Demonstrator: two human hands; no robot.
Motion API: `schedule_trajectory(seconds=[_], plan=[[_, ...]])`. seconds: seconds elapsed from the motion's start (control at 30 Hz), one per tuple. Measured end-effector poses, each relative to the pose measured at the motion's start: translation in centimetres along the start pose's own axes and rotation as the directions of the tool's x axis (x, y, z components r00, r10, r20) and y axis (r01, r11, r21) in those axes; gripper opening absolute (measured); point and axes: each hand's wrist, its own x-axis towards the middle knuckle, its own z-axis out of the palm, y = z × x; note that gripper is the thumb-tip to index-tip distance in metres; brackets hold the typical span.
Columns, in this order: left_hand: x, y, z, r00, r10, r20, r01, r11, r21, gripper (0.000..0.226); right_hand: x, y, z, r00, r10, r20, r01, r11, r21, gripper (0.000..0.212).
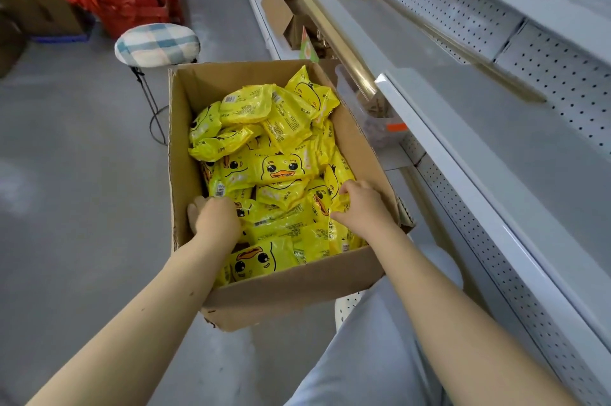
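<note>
- The left hand [215, 217] is digging into the packets [281, 171] beside the left wall of the box [291, 286]. Its fingertips are lying buried among them, so I cannot tell whether it is gripping one.
- The right hand [362, 207] is curling its fingers and thumb round the crumpled edge of one packet [340, 205] near the right wall. The two hands are working apart, with a spread of packets between them.
- Neither hand is lifting anything clear of the box yet. The pinched packet is lying among the others and touching them.
- The box is sitting under and around both hands, close in front of the person's knee. I cannot tell what it is resting on.
- Beyond the hands, packets are filling the box from wall to wall and piling up toward its far side. The unpacking looks barely begun.
- To the right of the right hand, the shelf [479, 128] is running alongside the box, and none of the yellow packets is lying on the stretch in view. If the job is stocking it, nearly all of that is left.
- Farther off, beyond the left hand, a cushioned stool [157, 43] is standing on the floor, well apart from the work.
</note>
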Motion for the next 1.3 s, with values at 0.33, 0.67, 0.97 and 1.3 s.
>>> schedule_trajectory(seconds=[0.33, 0.67, 0.97, 1.3], plan=[[-0.1, 0.2, -0.2, 0.994, 0.107, -0.024, -0.11, 0.963, -0.244, 0.017, -0.4, -0.1, -0.2, 0.997, -0.036, -0.07, 0.043, 0.995, 0.094, 0.027], [0.1, 1.4, -2.5, 0.85, 0.369, -0.375, -0.524, 0.656, -0.543, 0.029, -0.7, -0.2, -0.9, 0.99, -0.089, -0.111, 0.105, 0.984, 0.147, 0.025], [0.0, 1.8, -0.7, 0.864, 0.439, -0.246, -0.496, 0.661, -0.563, 0.066, -0.8, -0.1, -1.2, 0.995, -0.072, -0.063, 0.083, 0.973, 0.213, 0.044], [0.4, 1.1, -0.2, 0.934, 0.334, 0.125, -0.216, 0.809, -0.547, 0.084, -0.5, 0.3, -1.2, 0.999, 0.047, 0.016, -0.049, 0.961, 0.273, 0.057]])
